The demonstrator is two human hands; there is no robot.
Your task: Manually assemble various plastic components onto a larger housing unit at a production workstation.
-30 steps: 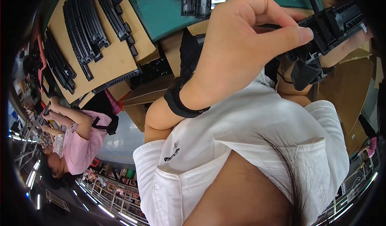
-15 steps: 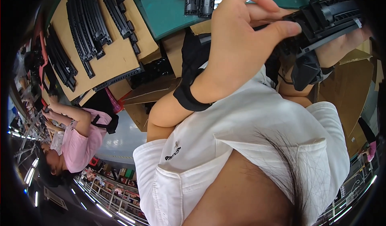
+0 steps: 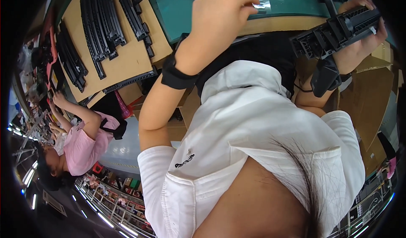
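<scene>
Well, from my end the head view is filled mostly by the wearer's white shirt [image 3: 253, 123], and beyond it I see a green table [image 3: 171, 7] running along the upper edge. To the left I have a tan board [image 3: 137, 62], and well to the right an open cardboard box [image 3: 361, 107] standing below the wearer's right arm. A co-worker in a pink top [image 3: 82, 147] stands apart at the far left, both forearms raised. On the board I make out long black strips [image 3: 99, 26] lying in rough groups, side by side. The thing being handled, a ribbed black part [image 3: 327, 38], sits at the upper right, held tilted up to the right in front of the table's near edge. I have the right hand [image 3: 359, 48] clamped on its far end, fingers over the top and palm beneath; a dark angular block [image 3: 325, 78] is at that wrist. The left hand [image 3: 220, 21] hangs well apart from the part, bent across the table's edge, thumb and forefinger slightly parted with nothing visible between them; I cannot see its other fingers clearly. A black wristband [image 3: 179, 75] circles that arm. Smallest, I pick out a pale tab [image 3: 373, 30] on the part's side.
</scene>
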